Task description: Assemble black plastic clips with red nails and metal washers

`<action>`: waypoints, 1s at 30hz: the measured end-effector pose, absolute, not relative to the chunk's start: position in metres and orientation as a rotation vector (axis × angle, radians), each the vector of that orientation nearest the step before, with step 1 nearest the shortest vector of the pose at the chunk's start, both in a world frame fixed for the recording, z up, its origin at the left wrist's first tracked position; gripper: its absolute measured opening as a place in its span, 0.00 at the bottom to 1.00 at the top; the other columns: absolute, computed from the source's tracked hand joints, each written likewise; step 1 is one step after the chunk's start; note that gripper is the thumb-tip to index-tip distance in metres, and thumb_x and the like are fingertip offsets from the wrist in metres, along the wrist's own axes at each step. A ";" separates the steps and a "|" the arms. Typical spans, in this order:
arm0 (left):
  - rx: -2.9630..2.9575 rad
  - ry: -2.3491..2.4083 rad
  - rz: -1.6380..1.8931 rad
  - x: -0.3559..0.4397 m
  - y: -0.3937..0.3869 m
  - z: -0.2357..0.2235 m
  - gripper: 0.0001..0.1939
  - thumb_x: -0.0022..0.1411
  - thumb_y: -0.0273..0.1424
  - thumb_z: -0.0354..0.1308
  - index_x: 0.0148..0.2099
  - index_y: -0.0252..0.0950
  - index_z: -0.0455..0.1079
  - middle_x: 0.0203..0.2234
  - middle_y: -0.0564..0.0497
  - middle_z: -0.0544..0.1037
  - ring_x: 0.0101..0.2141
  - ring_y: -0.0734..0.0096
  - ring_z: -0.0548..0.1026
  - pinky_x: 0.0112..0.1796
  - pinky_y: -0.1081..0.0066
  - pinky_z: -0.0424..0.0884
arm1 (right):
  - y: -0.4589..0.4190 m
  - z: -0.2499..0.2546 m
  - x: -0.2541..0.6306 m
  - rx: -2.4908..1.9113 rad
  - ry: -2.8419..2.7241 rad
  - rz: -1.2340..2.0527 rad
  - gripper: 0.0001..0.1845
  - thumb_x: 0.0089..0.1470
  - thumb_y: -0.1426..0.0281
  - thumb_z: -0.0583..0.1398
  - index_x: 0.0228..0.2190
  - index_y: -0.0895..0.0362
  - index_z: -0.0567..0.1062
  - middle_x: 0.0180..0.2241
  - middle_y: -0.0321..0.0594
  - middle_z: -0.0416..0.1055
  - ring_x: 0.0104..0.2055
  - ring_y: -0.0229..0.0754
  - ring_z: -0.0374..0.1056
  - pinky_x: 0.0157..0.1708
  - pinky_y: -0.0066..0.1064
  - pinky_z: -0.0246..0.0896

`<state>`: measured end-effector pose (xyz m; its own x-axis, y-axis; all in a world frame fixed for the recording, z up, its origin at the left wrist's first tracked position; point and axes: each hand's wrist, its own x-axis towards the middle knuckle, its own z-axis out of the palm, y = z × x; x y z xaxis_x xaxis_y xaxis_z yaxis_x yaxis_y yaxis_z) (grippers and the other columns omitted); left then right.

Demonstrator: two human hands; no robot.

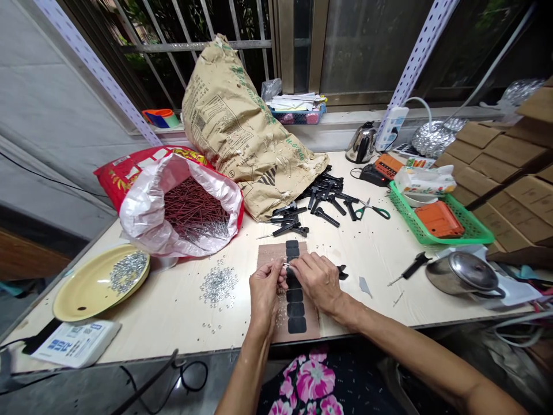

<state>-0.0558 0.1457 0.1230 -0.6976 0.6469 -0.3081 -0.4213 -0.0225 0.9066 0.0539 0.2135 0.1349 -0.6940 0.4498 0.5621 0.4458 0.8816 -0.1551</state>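
My left hand (264, 286) and my right hand (317, 279) meet over a brown card (270, 253) with a row of black pads near the table's front edge. Both pinch a thin metal pin (287, 264) between the fingertips. A black part (343, 271) pokes out beside the right hand; whether the hand holds it I cannot tell. A scatter of small silver washers (218, 284) lies just left of the left hand.
A red bag of dark pins (194, 210) and a brown paper sack (242, 132) stand behind. Black handled pieces (322, 199), scissors (372, 208), a green basket (470, 233), a steel pot (464, 274), a yellow plate (86, 288) and a scale (78, 343) ring the table.
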 end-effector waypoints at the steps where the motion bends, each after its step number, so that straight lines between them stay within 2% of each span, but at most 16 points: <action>1: 0.254 1.510 1.815 -0.056 0.146 0.123 0.19 0.41 0.41 0.69 0.28 0.29 0.72 0.17 0.54 0.70 0.16 0.82 0.63 0.17 0.81 0.61 | 0.213 0.135 0.054 -0.663 -2.434 0.034 0.11 0.62 0.69 0.53 0.30 0.56 0.72 0.27 0.36 0.70 0.31 0.39 0.62 0.31 0.32 0.48; 10: 0.370 1.609 1.774 -0.058 0.143 0.117 0.20 0.44 0.43 0.67 0.30 0.30 0.74 0.18 0.53 0.71 0.17 0.81 0.64 0.18 0.79 0.61 | 0.214 0.137 0.058 -0.699 -2.496 0.268 0.07 0.61 0.70 0.53 0.36 0.56 0.72 0.34 0.38 0.70 0.34 0.37 0.65 0.33 0.28 0.54; 15: 0.395 1.626 1.756 -0.058 0.142 0.116 0.21 0.44 0.45 0.66 0.30 0.30 0.74 0.19 0.54 0.72 0.17 0.81 0.64 0.18 0.79 0.62 | 0.214 0.135 0.058 -0.726 -2.504 0.221 0.10 0.62 0.69 0.51 0.34 0.56 0.72 0.30 0.37 0.69 0.31 0.37 0.65 0.31 0.29 0.54; 22: 0.396 1.668 1.723 -0.056 0.141 0.120 0.19 0.47 0.43 0.65 0.28 0.30 0.72 0.19 0.54 0.72 0.16 0.82 0.64 0.18 0.79 0.60 | 0.213 0.133 0.060 -0.671 -2.540 0.270 0.10 0.62 0.70 0.51 0.35 0.56 0.73 0.31 0.39 0.70 0.33 0.37 0.66 0.33 0.27 0.57; 30: 0.430 1.681 1.702 -0.060 0.143 0.117 0.19 0.46 0.44 0.65 0.28 0.30 0.72 0.19 0.55 0.71 0.15 0.81 0.64 0.18 0.78 0.61 | 0.222 0.129 0.060 -0.681 -2.496 0.667 0.08 0.61 0.69 0.52 0.38 0.55 0.71 0.36 0.38 0.70 0.37 0.37 0.68 0.36 0.27 0.63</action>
